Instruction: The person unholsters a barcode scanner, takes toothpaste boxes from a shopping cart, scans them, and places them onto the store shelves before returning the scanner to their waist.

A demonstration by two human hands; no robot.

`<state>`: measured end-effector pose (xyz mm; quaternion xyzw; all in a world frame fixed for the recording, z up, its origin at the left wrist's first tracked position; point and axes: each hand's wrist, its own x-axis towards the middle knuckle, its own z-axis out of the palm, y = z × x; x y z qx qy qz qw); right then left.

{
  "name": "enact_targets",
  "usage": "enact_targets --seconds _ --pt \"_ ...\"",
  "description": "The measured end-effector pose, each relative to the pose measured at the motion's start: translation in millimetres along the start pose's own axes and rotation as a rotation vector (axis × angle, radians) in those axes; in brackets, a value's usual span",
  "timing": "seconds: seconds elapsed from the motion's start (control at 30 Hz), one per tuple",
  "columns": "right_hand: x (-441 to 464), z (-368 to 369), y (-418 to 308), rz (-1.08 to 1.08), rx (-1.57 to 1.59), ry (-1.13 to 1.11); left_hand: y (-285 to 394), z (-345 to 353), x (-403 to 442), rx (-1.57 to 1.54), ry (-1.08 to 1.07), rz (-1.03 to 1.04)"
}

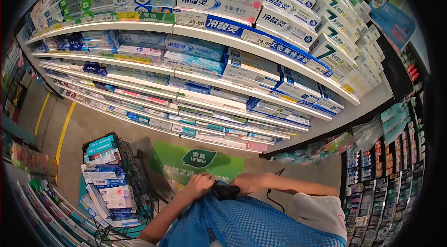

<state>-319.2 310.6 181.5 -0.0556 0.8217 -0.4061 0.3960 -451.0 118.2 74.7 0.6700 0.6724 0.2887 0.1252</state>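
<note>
My left hand [200, 184] is closed, its fingers curled in front of my blue mesh vest [260, 221]. Whatever may be inside that grip is hidden. Just to its right, a black object with a rounded shape [225, 191] sits close against the vest. My right hand [248, 183] is wrapped around this object's right side, and its exact kind is unclear. Both hands are at the bottom centre, level with each other. A dark cable [275, 200] hangs near my right forearm.
Shelves [153, 27] packed with toothpaste boxes [214, 7] curve across the front. A black wire cart [125, 147] piled with toothpaste boxes [116, 196] stands at lower left. A green floor sign [198, 158] lies before me. Hanging goods [372, 191] fill a rack at right.
</note>
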Motion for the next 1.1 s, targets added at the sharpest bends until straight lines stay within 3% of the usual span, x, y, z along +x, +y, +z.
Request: enact_targets --seconds 0.1,0.23,0.33,0.43,0.57,0.63,0.7,0.77,0.83,0.9,0.97,1.0,1.07,1.1 --pt "6.4 -1.6 -15.6 0.082 -0.251 -0.024 8.9 -14.6 9.2 0.02 0.022 0.059" --pt "20.0 35.9 -18.8 0.143 -0.393 0.134 29.7 -29.4 30.8 0.172 -0.229 0.109" --pt "45.9 53.9 -18.4 0.39 -0.5 0.287 35.7 -26.1 33.3 0.203 -0.267 0.13" --pt "60.5 66.7 -15.9 0.565 -0.265 0.36 38.8 -20.6 33.2 0.248 -0.283 0.126" --pt "62.1 63.1 -4.2 0.513 -0.385 0.23 42.4 -11.8 32.4 0.236 -0.264 0.071" --pt "31.5 45.7 -15.6 0.263 -0.27 0.12 45.9 -16.5 31.1 0.156 -0.237 0.067" --pt "-5.7 32.7 -35.5 0.25 -0.274 0.437 50.1 -26.0 29.5 0.072 -0.198 0.053" --pt "-49.5 2.5 -66.6 0.119 0.032 0.685 49.2 -39.3 21.3 -0.166 -0.112 -0.048" --pt "-84.1 4.3 -36.8 0.271 0.83 0.77 44.0 -44.2 7.9 -0.346 -0.062 -0.145" --pt "-120.1 23.0 38.1 0.481 1.011 0.741 42.9 -46.6 -8.7 -0.533 -0.02 -0.238" --pt "-131.1 73.5 86.8 0.788 0.609 0.543 42.3 -47.2 -28.0 -0.849 0.405 -0.642" --pt "-140.5 136.5 158.0 0.351 0.085 0.228 31.2 -38.5 -44.7 -0.822 0.501 -0.742" --pt "-157.2 252.8 182.1 0.257 1.15 0.308 16.4 -27.6 -78.4 -0.792 0.651 -0.936" --pt "-169.6 269.8 164.4 0.259 1.145 0.3 13.6 -26.5 -93.1 -0.784 0.701 -1.028"
